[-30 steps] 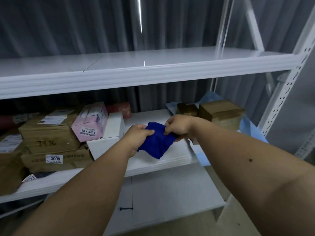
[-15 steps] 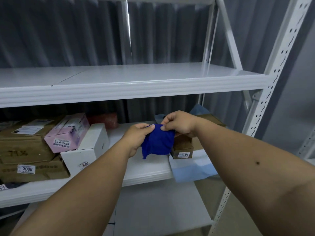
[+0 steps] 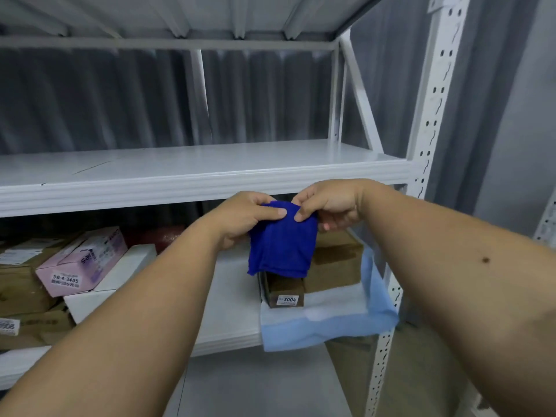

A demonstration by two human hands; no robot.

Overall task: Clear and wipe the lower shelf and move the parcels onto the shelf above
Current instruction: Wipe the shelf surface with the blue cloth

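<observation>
Head view: left hand and right hand are pinching the top edge of a blue cloth, both arms reaching forward. Cloth is hanging before the upper shelf edge, above a bare stretch of lower shelf.

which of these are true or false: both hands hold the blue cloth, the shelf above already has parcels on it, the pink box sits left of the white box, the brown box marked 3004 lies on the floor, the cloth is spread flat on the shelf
1. Both hands hold the blue cloth. True: the left hand and right hand pinch its top edge.
2. The shelf above already has parcels on it. False: no parcels show on it.
3. The pink box sits left of the white box. True.
4. The brown box marked 3004 lies on the floor. False: it sits on the lower shelf, on a light blue sheet.
5. The cloth is spread flat on the shelf. False: it hangs from the hands in the air.
</observation>
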